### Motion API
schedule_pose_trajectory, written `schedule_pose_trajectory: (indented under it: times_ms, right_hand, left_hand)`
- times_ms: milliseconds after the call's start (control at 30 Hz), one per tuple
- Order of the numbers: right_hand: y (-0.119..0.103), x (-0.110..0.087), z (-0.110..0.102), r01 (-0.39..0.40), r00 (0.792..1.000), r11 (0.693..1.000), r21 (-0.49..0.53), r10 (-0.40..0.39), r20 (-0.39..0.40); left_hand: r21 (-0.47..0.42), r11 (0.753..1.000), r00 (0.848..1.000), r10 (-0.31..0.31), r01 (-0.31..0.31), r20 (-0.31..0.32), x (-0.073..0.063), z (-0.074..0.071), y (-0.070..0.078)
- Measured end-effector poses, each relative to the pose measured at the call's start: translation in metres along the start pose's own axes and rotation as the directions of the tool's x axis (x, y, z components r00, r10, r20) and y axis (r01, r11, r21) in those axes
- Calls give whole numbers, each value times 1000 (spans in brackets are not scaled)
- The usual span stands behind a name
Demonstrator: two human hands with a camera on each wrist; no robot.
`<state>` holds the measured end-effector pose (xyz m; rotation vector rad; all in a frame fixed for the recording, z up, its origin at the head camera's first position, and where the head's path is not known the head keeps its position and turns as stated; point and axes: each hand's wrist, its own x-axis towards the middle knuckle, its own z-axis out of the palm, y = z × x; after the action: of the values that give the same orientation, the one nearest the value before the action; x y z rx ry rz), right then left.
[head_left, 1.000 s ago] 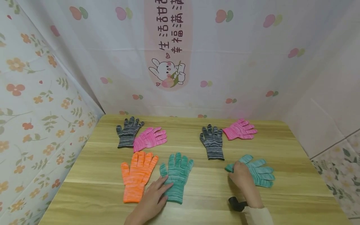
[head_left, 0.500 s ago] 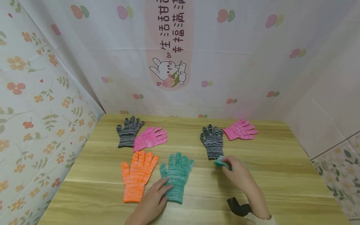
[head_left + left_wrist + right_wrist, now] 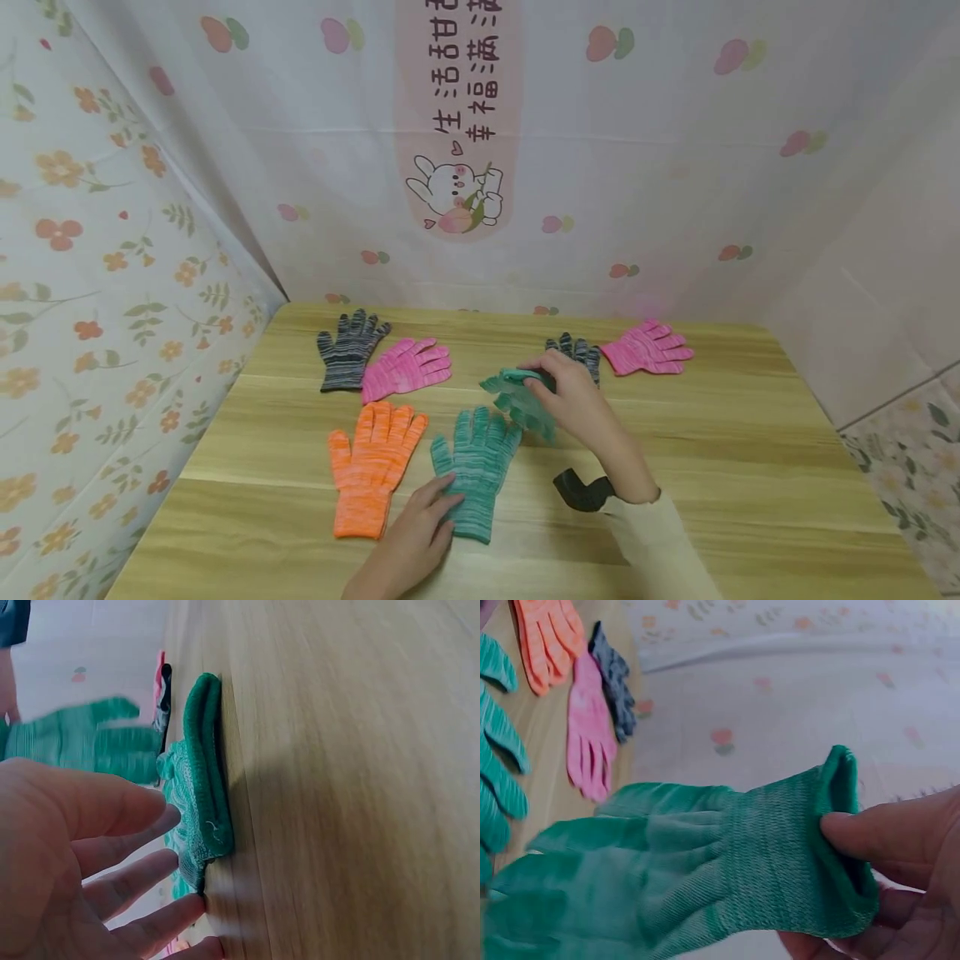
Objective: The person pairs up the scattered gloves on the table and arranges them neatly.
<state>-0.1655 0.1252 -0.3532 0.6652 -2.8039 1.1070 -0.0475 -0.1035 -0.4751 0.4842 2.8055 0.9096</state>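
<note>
My right hand (image 3: 576,398) pinches the cuff of a green knitted glove (image 3: 772,847) between thumb and fingers. That glove hangs in the air with its fingers pointing left and down, blurred in the head view. Just below it and to the left, a matching green glove (image 3: 477,467) lies flat on the table, fingers pointing away from me. My left hand (image 3: 416,529) rests with loosely spread fingers at the lower left edge of this flat glove, beside its cuff (image 3: 206,772). An orange glove (image 3: 369,475) lies left of it.
At the back left lie a dark grey striped glove (image 3: 348,354) and a pink glove (image 3: 405,371), touching. Another pink glove (image 3: 648,348) lies back right, near a second grey glove (image 3: 588,357) partly hidden by my right hand. Fabric curtains (image 3: 322,208) border the wooden table (image 3: 750,475).
My right hand has lifted the green glove off the table at the right and carried it leftward, toward the flat green glove. My left hand has stayed in place.
</note>
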Motion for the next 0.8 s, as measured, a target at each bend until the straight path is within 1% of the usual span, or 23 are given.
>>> schedule_pose_trajectory:
  times_ms: [167,267,333,467,567,700,800]
  right_hand:
    - [-9,16,15,26,999,1000,12,-27,26]
    - [-15,18,26,49,997,999,17,-50,58]
    - [-17,16,34,89,992,996,20,-90,85]
    - [-18,4,52,165,976,986,23,-166,141]
    - [-18,-7,63,183,964,982,40,-187,191]
    - [-18,-23,76,162,955,985,50,-170,244]
    - [-16,-34,86,123,948,990,67,-137,286]
  left_hand:
    - [2,1000,1000,9,-9,2,1,1,3]
    - [20,1000,1000,17,-17,4,1,1,4]
    - [32,999,1000,22,-23,5,1,2,3]
    - [51,998,999,32,-32,-4,0,3,3]
    - [61,997,999,40,-39,-21,-1,4,2]
    - [70,996,997,50,-46,-53,-2,6,-1]
    - [84,995,996,59,-53,-66,-3,7,-3]
